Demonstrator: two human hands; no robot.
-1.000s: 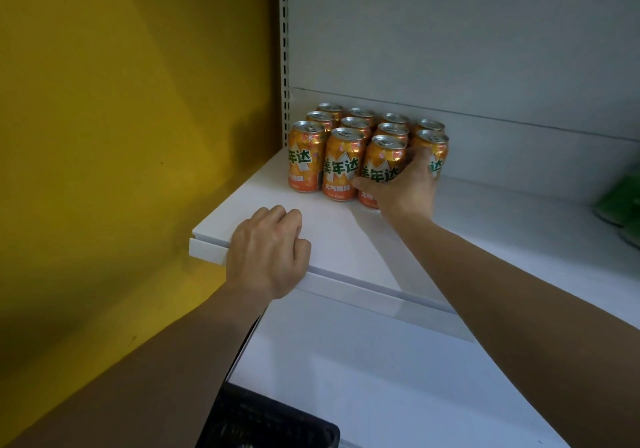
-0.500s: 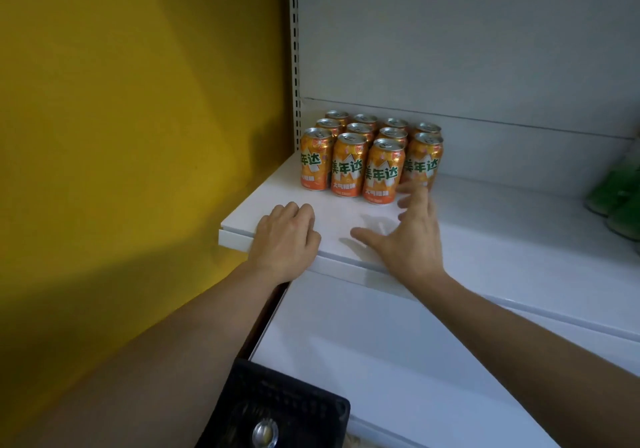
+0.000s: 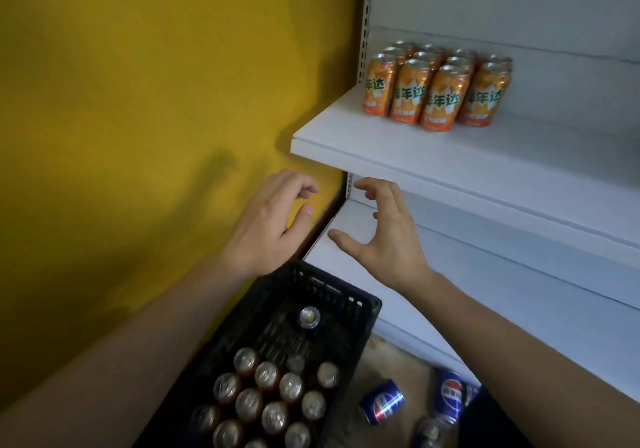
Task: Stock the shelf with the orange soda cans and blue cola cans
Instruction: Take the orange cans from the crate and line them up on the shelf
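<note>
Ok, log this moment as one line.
left hand: open, empty | right hand: open, empty | both above black crate | orange soda cans: on upper shelf | blue cola cans: on floor

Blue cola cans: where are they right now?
In the head view, the blue cola cans lie on the floor at lower right, just right of the black crate and below the bottom shelf.
</note>
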